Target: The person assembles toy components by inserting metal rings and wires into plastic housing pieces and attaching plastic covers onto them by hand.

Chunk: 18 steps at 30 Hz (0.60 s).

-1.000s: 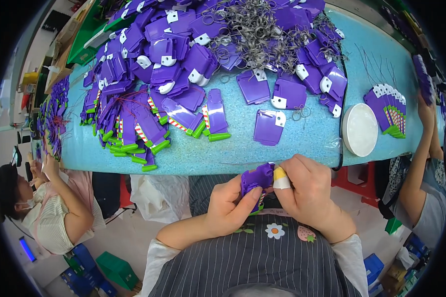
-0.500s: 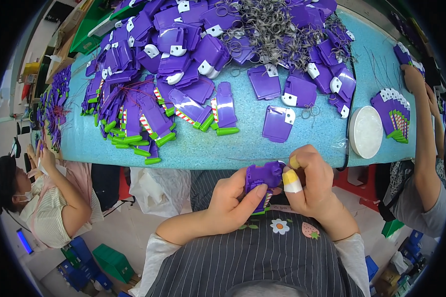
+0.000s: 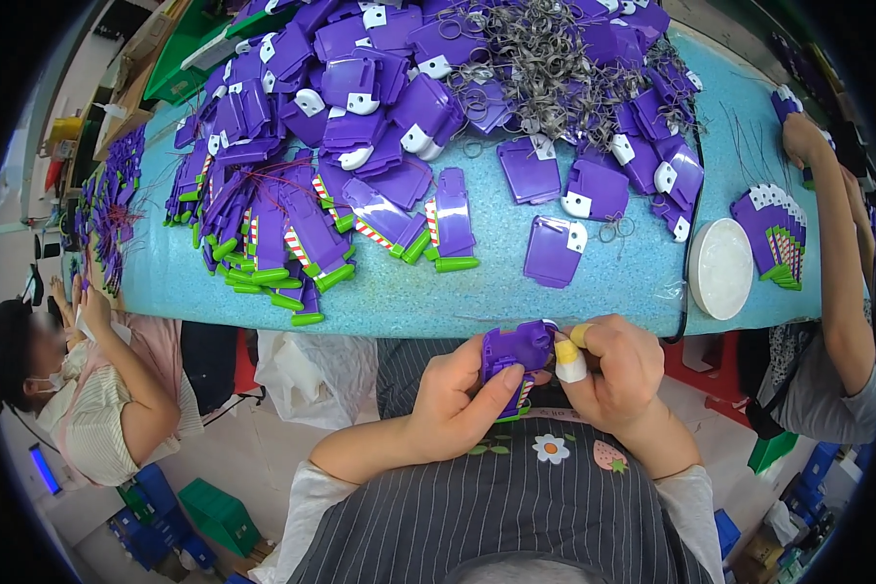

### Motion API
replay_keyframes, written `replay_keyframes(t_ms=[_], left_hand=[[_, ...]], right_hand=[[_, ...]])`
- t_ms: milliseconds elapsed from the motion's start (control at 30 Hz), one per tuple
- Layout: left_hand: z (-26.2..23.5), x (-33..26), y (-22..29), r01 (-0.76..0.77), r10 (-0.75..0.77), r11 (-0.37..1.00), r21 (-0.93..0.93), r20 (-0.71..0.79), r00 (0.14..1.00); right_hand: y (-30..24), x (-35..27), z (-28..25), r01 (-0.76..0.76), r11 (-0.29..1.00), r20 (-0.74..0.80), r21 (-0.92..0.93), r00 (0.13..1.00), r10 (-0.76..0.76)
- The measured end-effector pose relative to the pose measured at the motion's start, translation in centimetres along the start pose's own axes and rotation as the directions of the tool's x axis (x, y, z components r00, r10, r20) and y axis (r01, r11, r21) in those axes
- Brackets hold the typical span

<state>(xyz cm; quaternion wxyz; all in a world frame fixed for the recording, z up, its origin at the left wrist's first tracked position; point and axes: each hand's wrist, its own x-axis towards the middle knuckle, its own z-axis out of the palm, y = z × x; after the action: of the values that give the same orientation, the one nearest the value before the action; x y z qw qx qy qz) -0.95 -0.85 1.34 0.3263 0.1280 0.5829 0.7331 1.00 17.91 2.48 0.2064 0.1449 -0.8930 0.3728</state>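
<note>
In front of my apron, my left hand [image 3: 450, 404] grips a purple plastic shell [image 3: 516, 346], its thumb pressed on the inner face. A green edge and red-and-white striping show at the shell's lower end. My right hand [image 3: 621, 375] is closed in a pinch beside the shell's upper right corner, with yellow and white tape round its thumb and index fingertips. Whatever sits between those fingertips is too small to make out. Straight ahead on the blue table lies a single purple panel [image 3: 555, 253] with a white corner.
Purple panels [image 3: 346, 127] are heaped at the back, with a tangle of metal springs [image 3: 550, 73] on them. Green-tipped striped pieces [image 3: 292, 243] lie left. A white bowl [image 3: 720, 268] stands right, near fanned panels [image 3: 769, 234]. Other people work at both sides.
My right hand has dropped slightly and tilted, its pinch still close to the shell's corner. My left hand keeps its hold. The whole view of the table has shifted a little to the right and down.
</note>
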Motion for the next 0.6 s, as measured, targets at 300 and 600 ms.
replay_keyframes(t_ms=[300,600], left_hand=[[0.6,0.1,0.7,-0.249,0.261,0.867,0.432,0.034,0.965],[0.0,0.3,1.0,-0.302,0.177,0.826,0.476,0.29,0.941]], right_hand=[[0.3,-0.9,0.4,0.028,0.999,-0.085,0.046,0.996,-0.024],[2.3,2.3,-1.1,-0.455,0.746,0.293,0.486,0.889,0.351]])
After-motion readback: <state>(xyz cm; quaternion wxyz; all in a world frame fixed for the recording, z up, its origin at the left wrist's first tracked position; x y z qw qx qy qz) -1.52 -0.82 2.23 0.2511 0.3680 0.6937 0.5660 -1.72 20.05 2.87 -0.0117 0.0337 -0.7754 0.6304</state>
